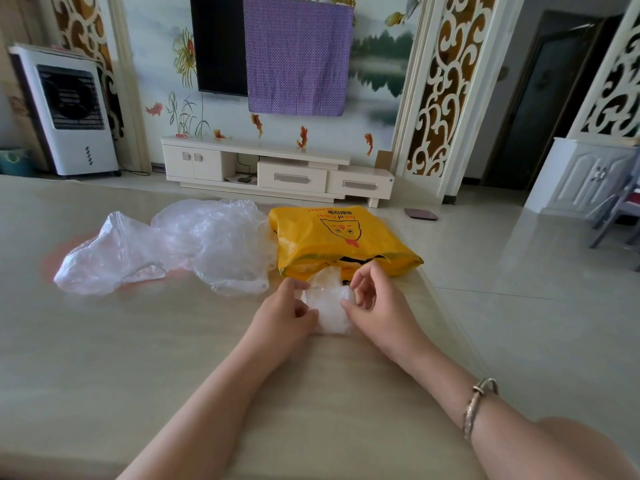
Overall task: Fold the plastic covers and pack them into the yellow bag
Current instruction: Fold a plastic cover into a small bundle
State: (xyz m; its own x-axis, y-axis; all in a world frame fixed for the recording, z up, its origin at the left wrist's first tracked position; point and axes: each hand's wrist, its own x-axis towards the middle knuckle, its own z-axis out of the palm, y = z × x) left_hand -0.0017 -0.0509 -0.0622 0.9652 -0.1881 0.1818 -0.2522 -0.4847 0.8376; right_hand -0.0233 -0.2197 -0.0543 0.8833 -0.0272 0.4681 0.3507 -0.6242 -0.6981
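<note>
Nearest to us are two bare forearms that reach forward over the beige worktop (104,341); on the right wrist we see a silver bracelet (479,403). Further on, the left hand (287,315) and the right hand (375,303) meet around a small folded plastic cover (329,306), which lies on the worktop between them. The fingers (304,311) of the left hand are curled and pinch the left edge of this cover. The right hand holds its right side, with the thumb pressed on the plastic and the other fingers bent above it. The far end of the folded cover touches the near, open edge of the yellow bag (339,237), and we cannot tell if it is already a little inside.

The yellow bag lies flat on the worktop, close to its right edge, and shows a printed cartoon face with red letters. Just beside it on the left lies a large crumpled clear cover (218,244), touching the bag. Left of that lies another clear cover (110,258), which overlaps the first one.

Beyond the worktop we see a white TV cabinet (277,168) on the floor, a dark screen (218,46) half covered by a purple cloth (298,53), and a white air cooler (69,109) at far left.
</note>
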